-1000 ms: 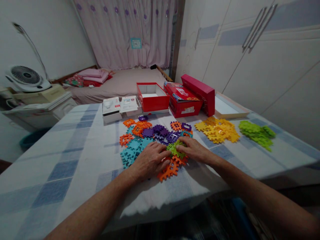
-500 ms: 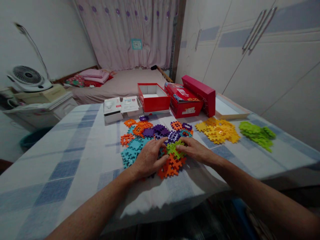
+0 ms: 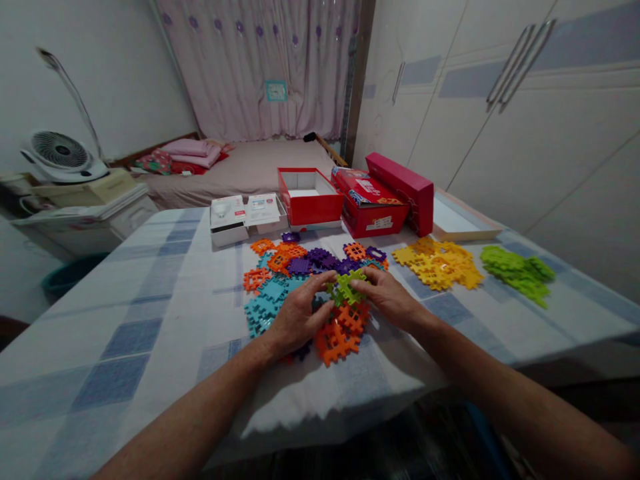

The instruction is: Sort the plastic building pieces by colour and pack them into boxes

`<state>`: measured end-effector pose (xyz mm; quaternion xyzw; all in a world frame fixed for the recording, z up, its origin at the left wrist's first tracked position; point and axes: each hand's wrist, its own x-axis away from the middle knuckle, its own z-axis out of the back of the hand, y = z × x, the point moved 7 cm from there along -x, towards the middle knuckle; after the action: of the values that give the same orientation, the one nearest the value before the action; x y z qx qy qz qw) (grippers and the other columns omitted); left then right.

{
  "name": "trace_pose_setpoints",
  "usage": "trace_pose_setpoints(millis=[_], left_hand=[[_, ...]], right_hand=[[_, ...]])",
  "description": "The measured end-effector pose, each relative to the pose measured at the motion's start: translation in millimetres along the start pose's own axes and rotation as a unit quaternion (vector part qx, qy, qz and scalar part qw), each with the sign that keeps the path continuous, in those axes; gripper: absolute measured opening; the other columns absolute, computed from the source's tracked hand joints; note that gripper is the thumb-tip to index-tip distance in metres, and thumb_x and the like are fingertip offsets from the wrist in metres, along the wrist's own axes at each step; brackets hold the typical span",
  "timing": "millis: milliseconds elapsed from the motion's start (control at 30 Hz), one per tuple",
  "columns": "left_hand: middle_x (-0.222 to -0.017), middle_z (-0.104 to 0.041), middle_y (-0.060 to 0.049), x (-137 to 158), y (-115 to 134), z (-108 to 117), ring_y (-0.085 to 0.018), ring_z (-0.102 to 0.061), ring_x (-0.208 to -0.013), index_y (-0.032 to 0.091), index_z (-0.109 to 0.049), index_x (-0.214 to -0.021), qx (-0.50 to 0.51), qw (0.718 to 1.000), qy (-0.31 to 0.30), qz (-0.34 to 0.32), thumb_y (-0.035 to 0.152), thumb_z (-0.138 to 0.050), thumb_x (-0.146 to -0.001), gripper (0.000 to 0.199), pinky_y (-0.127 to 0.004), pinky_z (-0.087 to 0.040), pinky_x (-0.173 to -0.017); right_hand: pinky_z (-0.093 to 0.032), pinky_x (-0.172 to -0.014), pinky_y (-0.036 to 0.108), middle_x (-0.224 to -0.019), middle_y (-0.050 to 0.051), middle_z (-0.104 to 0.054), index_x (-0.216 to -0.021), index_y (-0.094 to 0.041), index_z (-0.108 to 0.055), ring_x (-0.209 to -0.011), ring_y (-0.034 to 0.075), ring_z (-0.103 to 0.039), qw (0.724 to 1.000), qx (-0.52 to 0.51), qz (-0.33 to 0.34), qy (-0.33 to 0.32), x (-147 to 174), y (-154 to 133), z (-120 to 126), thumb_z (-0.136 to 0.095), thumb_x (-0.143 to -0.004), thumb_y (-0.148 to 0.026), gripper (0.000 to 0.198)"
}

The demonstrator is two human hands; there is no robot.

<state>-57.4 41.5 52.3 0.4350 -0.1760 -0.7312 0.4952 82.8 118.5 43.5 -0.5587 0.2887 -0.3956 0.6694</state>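
A lime-green interlocking plastic piece [image 3: 351,287] with notched edges is held just above a mixed heap. My right hand [image 3: 393,297] pinches its right side between thumb and fingers. My left hand [image 3: 301,312] curves in from the other side, thumb and forefinger at the piece's left edge. Below and around them lie orange pieces [image 3: 337,343], turquoise pieces [image 3: 267,300] and purple pieces [image 3: 321,259]. My left hand hides part of the heap.
Separate piles of yellow pieces [image 3: 440,263] and green pieces [image 3: 517,270] lie to the right. Behind the heap stand white boxes [image 3: 229,233], an open red box [image 3: 315,210], a closed red box [image 3: 375,217] and a shallow tray [image 3: 467,233]. A checked cloth [image 3: 165,293] covers the table.
The green piece has risen off the orange pieces, tilting up between my hands. My right hand has shifted slightly with it. The view has moved a little.
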Motion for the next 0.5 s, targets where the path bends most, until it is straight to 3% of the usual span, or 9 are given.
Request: trace_pose_setpoints(millis=[133, 300, 400, 500], left_hand=[[-0.126, -0.058, -0.009, -1.0, 1.2, 6.6, -0.020, -0.058, -0.114, 0.022, -0.053, -0.125, -0.005, 0.998, 0.046, -0.037, 0.012, -0.053, -0.084, 0.042, -0.037, -0.051, -0.097], [-0.123, -0.059, -0.009, -5.7, 0.9, 10.5, -0.020, -0.056, -0.116, 0.022, -0.056, -0.121, -0.028, 0.994, 0.085, -0.069, 0.010, -0.053, -0.085, 0.037, -0.037, -0.050, -0.098], [-0.122, -0.059, -0.008, -4.3, 13.6, 24.9, -0.020, -0.055, -0.117, 0.022, -0.057, -0.118, -0.057, 0.988, 0.126, -0.075, 0.012, -0.054, -0.086, 0.034, -0.040, -0.046, -0.102], [-0.121, -0.059, -0.005, 13.9, 41.2, 60.1, -0.020, -0.055, -0.115, 0.025, -0.058, -0.119, -0.082, 0.966, 0.230, -0.080, 0.015, -0.053, -0.088, 0.033, -0.042, -0.046, -0.102]], right_hand=[[-0.042, -0.070, 0.026, -0.079, -0.002, -0.058, -0.084, -0.017, -0.057, -0.071, 0.011, -0.052, 1.000, -0.024, 0.012, 0.005, -2.5, 0.0, -2.3, -0.064, -0.073, -0.039, 0.026], [-0.043, -0.068, 0.026, -0.077, -0.003, -0.054, -0.085, -0.019, -0.053, -0.071, 0.012, -0.050, 0.995, -0.002, 0.097, -0.006, -8.5, -7.4, -9.8, -0.064, -0.073, -0.036, 0.023], [-0.044, -0.067, 0.026, -0.078, -0.003, -0.052, -0.087, -0.021, -0.050, -0.070, 0.012, -0.050, 0.987, 0.008, 0.147, 0.061, -10.3, -10.5, -1.6, -0.061, -0.076, -0.034, 0.020], [-0.046, -0.072, 0.027, -0.086, -0.001, -0.055, -0.093, -0.022, -0.050, -0.078, 0.014, -0.055, 0.969, -0.004, 0.199, 0.147, -4.8, -16.3, 14.0, -0.060, -0.080, -0.032, 0.020]])
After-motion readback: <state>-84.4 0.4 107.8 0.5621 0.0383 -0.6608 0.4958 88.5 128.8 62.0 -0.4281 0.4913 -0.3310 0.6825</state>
